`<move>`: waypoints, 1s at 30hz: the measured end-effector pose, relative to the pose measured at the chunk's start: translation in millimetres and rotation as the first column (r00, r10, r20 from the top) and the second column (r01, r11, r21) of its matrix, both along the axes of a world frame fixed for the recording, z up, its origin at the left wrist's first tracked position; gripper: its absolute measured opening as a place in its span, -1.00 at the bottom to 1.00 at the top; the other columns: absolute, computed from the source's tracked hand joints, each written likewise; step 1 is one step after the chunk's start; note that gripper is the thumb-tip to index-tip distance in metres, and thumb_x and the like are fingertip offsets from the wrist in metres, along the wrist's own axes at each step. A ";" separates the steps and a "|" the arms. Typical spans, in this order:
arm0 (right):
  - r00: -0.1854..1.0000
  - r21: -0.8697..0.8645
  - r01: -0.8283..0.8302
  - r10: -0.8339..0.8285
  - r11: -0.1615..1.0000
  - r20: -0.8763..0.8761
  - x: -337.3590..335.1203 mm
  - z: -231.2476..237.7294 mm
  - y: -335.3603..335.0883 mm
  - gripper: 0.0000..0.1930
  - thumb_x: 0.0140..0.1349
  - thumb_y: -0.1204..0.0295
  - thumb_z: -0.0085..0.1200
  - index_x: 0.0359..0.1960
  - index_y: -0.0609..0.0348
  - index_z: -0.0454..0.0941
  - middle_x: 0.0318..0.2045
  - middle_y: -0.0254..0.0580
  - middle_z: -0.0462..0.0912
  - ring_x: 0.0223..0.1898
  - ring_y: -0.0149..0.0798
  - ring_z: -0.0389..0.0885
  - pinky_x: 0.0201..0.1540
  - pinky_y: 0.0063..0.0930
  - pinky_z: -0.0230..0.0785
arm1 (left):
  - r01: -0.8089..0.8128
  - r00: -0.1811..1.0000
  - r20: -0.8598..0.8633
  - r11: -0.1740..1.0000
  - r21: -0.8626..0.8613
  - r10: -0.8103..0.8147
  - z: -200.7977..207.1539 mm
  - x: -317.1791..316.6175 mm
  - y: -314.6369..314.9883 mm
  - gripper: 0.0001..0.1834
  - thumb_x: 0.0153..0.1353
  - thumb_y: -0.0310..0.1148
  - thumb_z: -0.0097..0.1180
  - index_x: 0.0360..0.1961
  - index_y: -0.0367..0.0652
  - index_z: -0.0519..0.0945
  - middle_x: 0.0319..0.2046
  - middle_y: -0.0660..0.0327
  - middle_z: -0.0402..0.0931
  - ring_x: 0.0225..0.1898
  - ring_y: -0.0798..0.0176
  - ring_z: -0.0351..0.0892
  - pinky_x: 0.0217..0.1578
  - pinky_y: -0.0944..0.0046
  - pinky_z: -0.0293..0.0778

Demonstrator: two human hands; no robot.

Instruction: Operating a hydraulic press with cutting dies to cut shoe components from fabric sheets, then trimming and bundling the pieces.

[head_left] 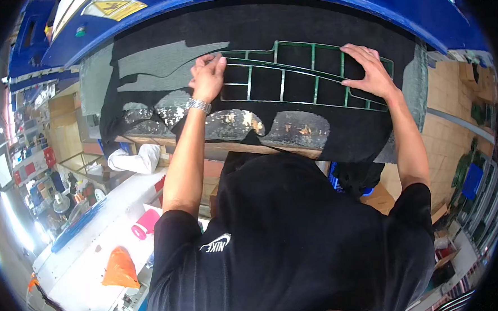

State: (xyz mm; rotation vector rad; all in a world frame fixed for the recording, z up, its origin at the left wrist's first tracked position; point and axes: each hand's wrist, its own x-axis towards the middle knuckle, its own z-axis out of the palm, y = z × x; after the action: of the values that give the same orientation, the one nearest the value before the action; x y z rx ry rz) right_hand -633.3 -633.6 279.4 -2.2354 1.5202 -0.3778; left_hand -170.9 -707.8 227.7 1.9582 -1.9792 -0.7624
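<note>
- White print [216,243]: a short word with a curved mark, on the back of the black shirt [308,220], well on the near side of both sets of fingers; the letters stand upside down in this view.
- Warning label [113,8], yellow and white with a dark pictogram, on the blue machine [365,0], beyond and left of the left fingers; its finer print is too small to make out.
- Green metal frame [298,70]: lies flat on black cloth [157,24] between the left fingers [201,60] and the right fingers [358,53].
- Its long axis runs from left to right fingers, the right end slanting slightly toward the body; its far edge has a step between them.
- Left fingers: curled, close together, at the frame's left end; whether they pinch its rim I cannot tell.
- Right fingers: spread wide from the thumb, touching bars near the right end.
- Grey desk [165,61]: shows through gaps in the cloth, left of the left fingers.
</note>
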 end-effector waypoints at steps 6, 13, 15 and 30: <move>0.996 -0.010 -0.051 0.051 0.999 -0.067 -1.6 -2.5 4.6 -0.21 0.04 0.09 0.42 0.34 -0.02 0.43 0.37 -0.12 0.38 0.35 0.02 0.34 0.42 -0.06 0.08 | -0.015 1.000 0.020 0.999 -0.044 0.015 -4.2 0.4 0.1 -0.56 0.41 0.12 0.03 0.10 0.17 0.71 0.23 0.17 0.44 0.27 -0.01 0.28 0.30 -0.01 0.17; 0.757 -0.274 0.638 -0.651 0.720 0.050 -37.9 -3.1 54.6 -0.51 0.22 0.14 0.32 0.06 0.22 0.63 -0.06 0.01 0.67 -0.08 -0.05 0.65 -0.02 -0.27 0.50 | -0.038 0.999 -0.030 0.998 -0.048 0.037 -11.4 7.7 1.7 -0.54 0.41 0.13 0.04 0.08 0.12 0.73 0.26 0.23 0.43 0.28 0.04 0.28 0.33 0.06 0.15; 0.620 -0.129 0.779 -0.784 0.614 0.018 -51.2 -16.4 75.3 -0.52 0.24 0.14 0.31 0.06 0.23 0.63 -0.17 -0.02 0.71 -0.19 -0.13 0.69 -0.11 -0.30 0.53 | -0.043 0.996 -0.081 0.998 -0.038 0.039 -11.7 6.6 0.1 -0.52 0.40 0.13 0.05 0.06 0.05 0.73 0.26 0.21 0.42 0.30 0.05 0.26 0.34 0.09 0.14; 0.549 0.147 0.785 -0.785 0.602 0.287 -54.4 -54.4 101.3 -0.74 0.44 0.37 0.10 0.04 0.25 0.58 -0.42 -0.23 0.66 -0.43 -0.46 0.58 -0.33 -0.50 0.45 | 0.012 0.994 -0.107 0.998 -0.054 -0.017 -5.9 3.7 2.1 -0.54 0.42 0.03 0.10 0.11 -0.06 0.70 0.31 0.05 0.36 0.29 -0.03 0.33 0.32 0.06 0.22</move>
State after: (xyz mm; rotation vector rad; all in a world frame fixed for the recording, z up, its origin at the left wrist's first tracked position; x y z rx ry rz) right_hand -687.7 -532.3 225.1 -1.2245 2.2360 -0.9488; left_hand -167.1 -705.7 221.8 1.8349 -1.9330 -0.7936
